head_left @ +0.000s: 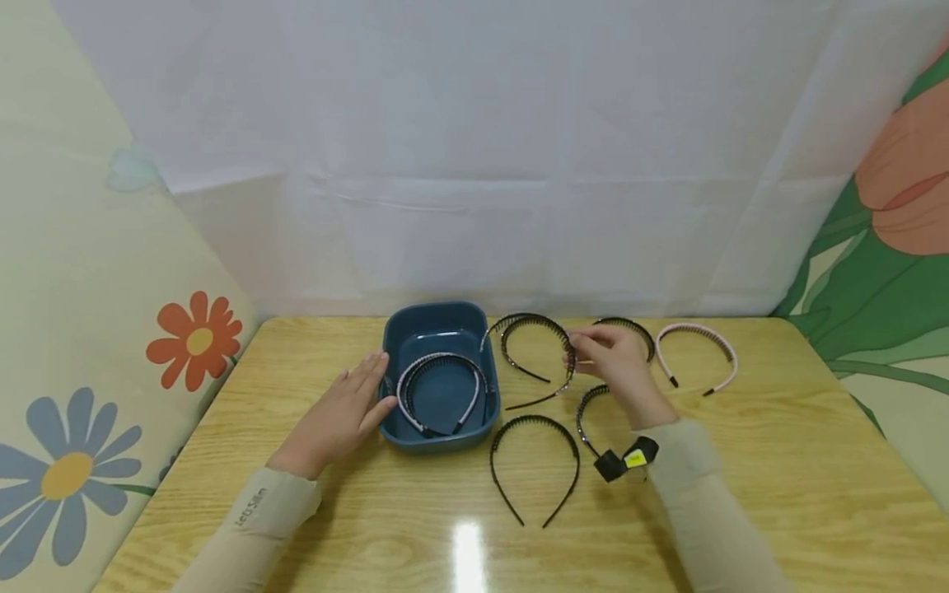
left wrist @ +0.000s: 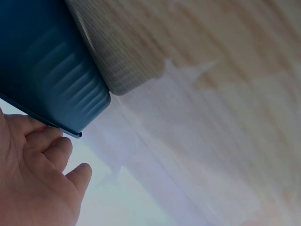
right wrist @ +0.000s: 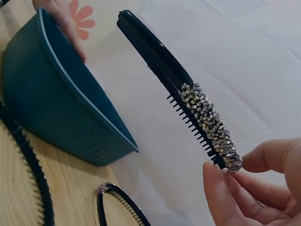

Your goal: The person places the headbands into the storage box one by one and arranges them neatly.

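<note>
My left hand (head_left: 344, 416) rests on the left rim of a blue plastic bin (head_left: 441, 451), fingers extended along it. In the left wrist view its fingertips touch the rim's edge. Inside the bin lie a light-coloured headband (head_left: 401, 395) and a dark one, overlapping. My right hand (head_left: 615, 362) pinches a black toothed headband (right wrist: 207, 122) covered in silvery stones between thumb and fingers. It is raised right of the bin, its ends pointing away from the hand in the right wrist view.
A plain black toothed headband (head_left: 535, 419) lies in front, right of the bin. A stone-studded headband (head_left: 582, 420) is partly hidden under my right wrist. Behind that hand are another black headband (head_left: 643, 331) and a pink one (head_left: 734, 358). A white sheet (head_left: 460, 206) hangs behind the table.
</note>
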A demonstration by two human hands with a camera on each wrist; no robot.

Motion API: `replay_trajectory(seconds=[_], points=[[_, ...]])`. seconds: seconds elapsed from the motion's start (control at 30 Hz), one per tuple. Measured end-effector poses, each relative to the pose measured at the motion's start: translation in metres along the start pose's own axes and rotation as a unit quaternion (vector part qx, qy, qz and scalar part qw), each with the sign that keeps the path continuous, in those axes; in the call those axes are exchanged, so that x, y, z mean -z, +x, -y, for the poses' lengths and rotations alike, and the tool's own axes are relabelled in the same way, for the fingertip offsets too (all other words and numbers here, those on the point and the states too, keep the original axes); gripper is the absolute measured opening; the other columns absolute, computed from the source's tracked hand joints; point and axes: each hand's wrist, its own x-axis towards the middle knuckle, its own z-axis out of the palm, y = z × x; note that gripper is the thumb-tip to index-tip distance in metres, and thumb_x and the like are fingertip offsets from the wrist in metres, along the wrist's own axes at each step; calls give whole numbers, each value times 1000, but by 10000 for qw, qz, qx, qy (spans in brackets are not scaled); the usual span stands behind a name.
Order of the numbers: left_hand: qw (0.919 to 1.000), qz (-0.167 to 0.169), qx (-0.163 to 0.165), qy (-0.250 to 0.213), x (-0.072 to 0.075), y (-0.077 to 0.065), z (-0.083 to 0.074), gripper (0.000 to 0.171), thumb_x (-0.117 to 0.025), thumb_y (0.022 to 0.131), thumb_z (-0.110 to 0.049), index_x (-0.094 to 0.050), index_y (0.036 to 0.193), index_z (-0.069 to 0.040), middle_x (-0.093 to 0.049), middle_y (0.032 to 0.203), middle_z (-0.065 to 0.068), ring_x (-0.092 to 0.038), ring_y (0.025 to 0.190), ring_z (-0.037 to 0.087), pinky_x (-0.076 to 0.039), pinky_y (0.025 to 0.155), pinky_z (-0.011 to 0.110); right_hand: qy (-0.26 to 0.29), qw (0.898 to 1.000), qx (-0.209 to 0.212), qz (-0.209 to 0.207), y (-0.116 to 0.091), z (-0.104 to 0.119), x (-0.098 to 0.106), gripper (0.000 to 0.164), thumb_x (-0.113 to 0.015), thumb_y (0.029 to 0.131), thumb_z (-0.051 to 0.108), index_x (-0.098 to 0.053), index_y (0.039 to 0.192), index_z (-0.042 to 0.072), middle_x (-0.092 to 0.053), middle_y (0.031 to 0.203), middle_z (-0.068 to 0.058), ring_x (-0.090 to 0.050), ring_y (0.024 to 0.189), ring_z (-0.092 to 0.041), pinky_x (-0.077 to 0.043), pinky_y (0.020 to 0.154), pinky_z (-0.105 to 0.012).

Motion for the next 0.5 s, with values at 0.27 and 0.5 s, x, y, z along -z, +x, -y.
replay_trajectory(seconds=[0.27,0.5], points=[[10000,1,16,27,0,0,-1,76,-40,108,-48,-19,160,4,-18,166,22,-17,153,39,-16,122,60,-9,9999,-110,66,-3,-2,-24,28,-60,101,3,-63,122,-15,-71,100,-16,-72,82,-15,-62,79,-31],[10000,-12,15,41,0,0,-1,75,-40,108,-47,-19,159,4,-18,166,22,-17,153,40,-16,122,61,29,10000,-84,-25,0,-5,-46,25,-62,100,2,-66,120,-12,-69,108,-26,-73,84,-21,-62,83,-39]])
